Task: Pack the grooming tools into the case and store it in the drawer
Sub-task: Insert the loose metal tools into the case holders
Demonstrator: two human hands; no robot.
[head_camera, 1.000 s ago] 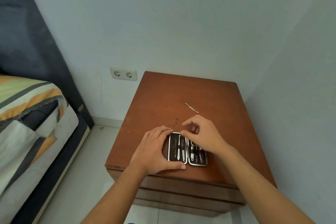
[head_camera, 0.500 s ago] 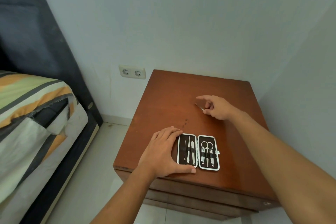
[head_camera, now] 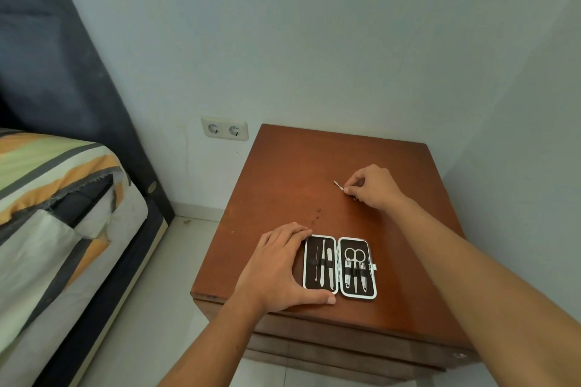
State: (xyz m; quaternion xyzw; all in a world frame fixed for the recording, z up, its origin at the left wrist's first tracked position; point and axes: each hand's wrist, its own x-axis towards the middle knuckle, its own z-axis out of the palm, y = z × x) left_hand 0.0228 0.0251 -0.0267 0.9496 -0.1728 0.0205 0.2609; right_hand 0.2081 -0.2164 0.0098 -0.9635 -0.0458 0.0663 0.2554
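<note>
Nightstand (head_camera: 283, 185): hands apart (right (head_camera: 374, 187) pinching tool (head_camera: 339, 185))

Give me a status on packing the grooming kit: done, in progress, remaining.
Done: the case lies open on the nightstand with scissors, clippers and other tools already in their straps. In progress: the right hand pinches the last loose tool at the back of the top, while the left hand steadies the case's left edge. Remaining: slot that tool in, close the case, put it in the drawer.
</note>
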